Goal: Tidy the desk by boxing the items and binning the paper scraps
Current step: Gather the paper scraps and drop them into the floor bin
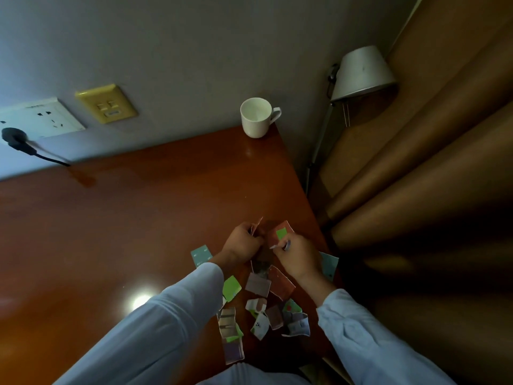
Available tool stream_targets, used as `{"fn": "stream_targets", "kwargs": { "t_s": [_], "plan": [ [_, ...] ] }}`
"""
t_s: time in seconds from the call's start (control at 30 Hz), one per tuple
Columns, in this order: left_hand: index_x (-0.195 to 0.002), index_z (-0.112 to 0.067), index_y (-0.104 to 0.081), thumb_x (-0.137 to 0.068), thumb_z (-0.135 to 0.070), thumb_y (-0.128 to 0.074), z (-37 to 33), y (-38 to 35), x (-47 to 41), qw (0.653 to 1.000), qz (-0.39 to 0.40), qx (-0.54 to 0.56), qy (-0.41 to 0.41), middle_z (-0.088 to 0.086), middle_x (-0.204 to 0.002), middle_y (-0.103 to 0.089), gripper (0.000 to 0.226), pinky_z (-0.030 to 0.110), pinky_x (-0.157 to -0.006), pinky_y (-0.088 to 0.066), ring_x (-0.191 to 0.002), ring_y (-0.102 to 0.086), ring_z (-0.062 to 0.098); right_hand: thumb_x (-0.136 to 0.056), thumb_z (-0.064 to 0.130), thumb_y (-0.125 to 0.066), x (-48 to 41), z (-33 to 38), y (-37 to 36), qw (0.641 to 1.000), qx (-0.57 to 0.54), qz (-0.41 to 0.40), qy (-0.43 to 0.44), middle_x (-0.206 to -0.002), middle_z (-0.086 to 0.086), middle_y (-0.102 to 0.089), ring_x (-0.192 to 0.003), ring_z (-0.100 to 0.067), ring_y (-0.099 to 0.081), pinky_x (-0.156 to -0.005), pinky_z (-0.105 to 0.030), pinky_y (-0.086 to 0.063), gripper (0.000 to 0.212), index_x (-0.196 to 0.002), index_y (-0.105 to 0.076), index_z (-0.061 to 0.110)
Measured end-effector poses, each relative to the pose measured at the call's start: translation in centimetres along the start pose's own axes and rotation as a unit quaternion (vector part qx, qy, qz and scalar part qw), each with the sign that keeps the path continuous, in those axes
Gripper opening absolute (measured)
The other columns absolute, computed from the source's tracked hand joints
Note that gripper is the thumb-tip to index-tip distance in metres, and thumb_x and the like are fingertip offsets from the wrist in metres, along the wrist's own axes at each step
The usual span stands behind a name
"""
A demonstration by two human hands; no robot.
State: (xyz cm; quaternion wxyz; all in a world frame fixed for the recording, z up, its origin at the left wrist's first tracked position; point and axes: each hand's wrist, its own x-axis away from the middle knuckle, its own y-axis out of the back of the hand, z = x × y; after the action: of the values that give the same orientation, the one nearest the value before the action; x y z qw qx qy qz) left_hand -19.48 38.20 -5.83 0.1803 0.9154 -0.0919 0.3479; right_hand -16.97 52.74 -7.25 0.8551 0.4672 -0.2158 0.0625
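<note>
Both hands hold paper scraps above the desk (111, 232), on the near side of the mug (256, 118).

We record the left hand (244, 241) with fingers curled round a thin scrap (257, 225) held on edge, and the right hand (297, 259) pinching a red scrap (281, 232) with a green patch. The hands sit just beside each other, well apart from the mug, which stands upright at the desk's far right corner. Loose scraps (258, 284) lie on the desk farther from the mug than the hands, between the pale sleeves. A lamp (361, 73) stands right of the mug, off the desk. Two sockets (41, 118) sit on the wall left of the mug; one holds a black plug (14, 134).
</note>
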Motion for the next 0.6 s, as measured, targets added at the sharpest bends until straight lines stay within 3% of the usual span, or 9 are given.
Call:
{"fn": "stream_targets", "kwargs": {
  "t_s": [0.17, 0.27, 0.37, 0.5, 0.6],
  "plan": [
    [-0.105, -0.013, -0.061, -0.092, -0.020, -0.060, -0.8, -1.2, -0.9, 0.998, 0.005, -0.049, -0.051, 0.008, -0.099, -0.068, 0.015, 0.035, -0.079, -0.054, -0.092, -0.067, 0.025, -0.086, 0.032, -0.068, 0.1, 0.1, 0.0, 1.000, -0.012, -0.016, 0.001, -0.104, 0.001, -0.067, -0.097, -0.019, -0.063, -0.076, -0.033, -0.052, 0.021, -0.103, -0.063, 0.020],
    [-0.104, -0.013, -0.063, -0.090, -0.022, -0.063, -1.2, -1.5, -1.3, 0.993, 0.000, -0.090, -0.075, 0.006, -0.092, -0.069, 0.016, 0.038, -0.079, -0.055, -0.084, -0.068, 0.023, -0.087, 0.028, -0.067, 0.0, 0.2, -0.1, 1.000, 0.004, -0.001, 0.008, -0.097, 0.000, -0.069, -0.091, -0.019, -0.064, -0.072, -0.032, -0.052, 0.008, -0.089, -0.061, 0.022],
    [-0.100, -0.017, -0.064, -0.089, -0.021, -0.062, -1.2, -1.5, -1.9, 0.986, 0.001, -0.139, -0.094, 0.003, -0.093, -0.069, 0.012, 0.040, -0.080, -0.056, -0.083, -0.066, 0.021, -0.089, 0.024, -0.063, 0.0, 0.2, 0.0, 1.000, 0.021, 0.010, 0.017, -0.086, 0.002, -0.064, -0.084, -0.020, -0.063, -0.065, -0.031, -0.049, 0.011, -0.081, -0.054, 0.023],
    [-0.110, -0.024, -0.063, -0.090, -0.032, -0.061, -1.0, -1.5, -2.3, 0.970, -0.006, -0.207, -0.127, -0.001, -0.103, -0.068, 0.022, 0.030, -0.073, -0.048, -0.087, -0.061, 0.016, -0.095, 0.024, -0.053, 0.2, -0.1, 0.6, 1.000, 0.027, 0.002, 0.011, -0.093, 0.001, -0.061, -0.086, -0.018, -0.062, -0.064, -0.028, -0.042, 0.008, -0.101, -0.056, 0.018],
    [-0.121, -0.028, -0.059, -0.089, -0.033, -0.061, -0.9, -1.7, -2.4, 0.957, -0.020, -0.250, -0.148, -0.003, -0.112, -0.067, 0.033, 0.034, -0.080, -0.051, -0.096, -0.062, 0.018, -0.099, 0.023, -0.045, 0.2, -0.2, 1.0, 0.998, -0.019, -0.053, -0.033, -0.089, -0.002, -0.062, -0.078, -0.017, -0.062, -0.060, -0.029, -0.044, 0.012, -0.103, -0.051, 0.013]
  ]
}}
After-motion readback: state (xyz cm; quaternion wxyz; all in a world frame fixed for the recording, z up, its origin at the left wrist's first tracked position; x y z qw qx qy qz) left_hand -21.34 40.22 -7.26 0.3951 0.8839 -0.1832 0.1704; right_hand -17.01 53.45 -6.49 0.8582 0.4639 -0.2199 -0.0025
